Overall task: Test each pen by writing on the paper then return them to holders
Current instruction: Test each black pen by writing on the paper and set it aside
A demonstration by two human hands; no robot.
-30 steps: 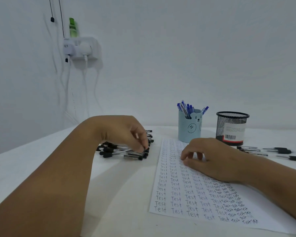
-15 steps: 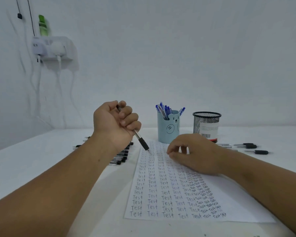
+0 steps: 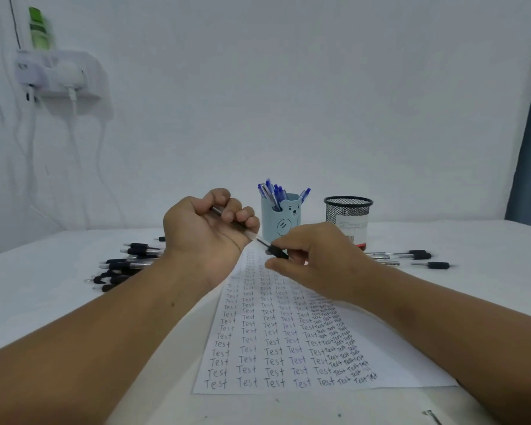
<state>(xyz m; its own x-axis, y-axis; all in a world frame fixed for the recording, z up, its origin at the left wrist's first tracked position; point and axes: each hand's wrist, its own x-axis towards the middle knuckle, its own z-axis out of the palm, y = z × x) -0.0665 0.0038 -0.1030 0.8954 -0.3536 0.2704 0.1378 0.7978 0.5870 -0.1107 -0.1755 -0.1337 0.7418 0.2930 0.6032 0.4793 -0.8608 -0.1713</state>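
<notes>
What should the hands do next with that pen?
Probably the right hand should take the pen over from the left hand and bring its tip down to the paper. Both hands hold the pen above the sheet, and the right one pinches its black grip.

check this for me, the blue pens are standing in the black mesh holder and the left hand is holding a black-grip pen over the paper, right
Not quite. The head view shows the blue pens standing in the light blue bear holder, not the black mesh holder. The rest holds: the left hand is holding a black-grip pen over the paper.
</notes>
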